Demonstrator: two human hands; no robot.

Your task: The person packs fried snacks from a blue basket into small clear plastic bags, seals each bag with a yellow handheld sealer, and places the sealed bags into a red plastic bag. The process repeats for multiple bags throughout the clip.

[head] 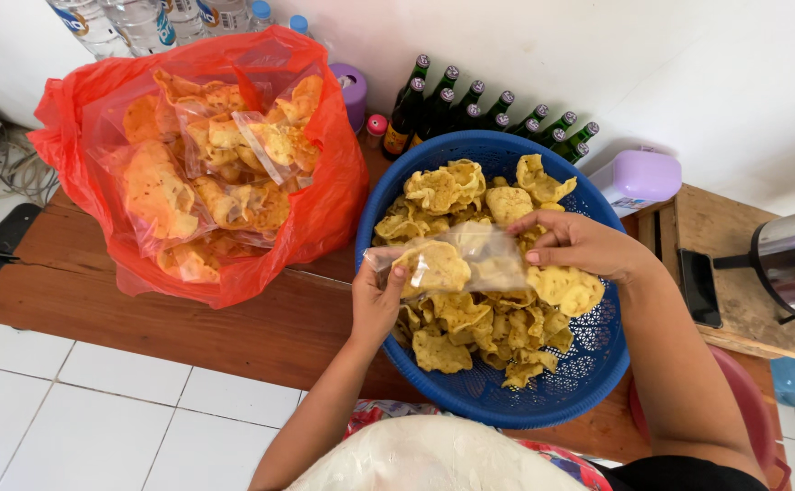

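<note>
At the far left of the wooden bench [234, 336] sits one red plastic bag [325, 209], open at the top and stuffed with several filled clear packets [156, 195] of yellow crackers, too overlapped to count exactly; behind stand water bottles at the top edge, then a purple container [352, 91] and roughly a dozen green glass bottles [498, 114]; next comes one blue basket [588, 364] heaped with loose crackers [470, 318]. Over it the left hand [375, 295] pinches one end of a small clear bag [457, 259] holding a couple of crackers, while the right hand [579, 245] grips its other end, fingers closed on the plastic; keeping the mouth held wide and level over the basket looks wise, so strays fall back in; a lilac box [639, 177] and a steel flask [793, 259] lie at the right.
</note>
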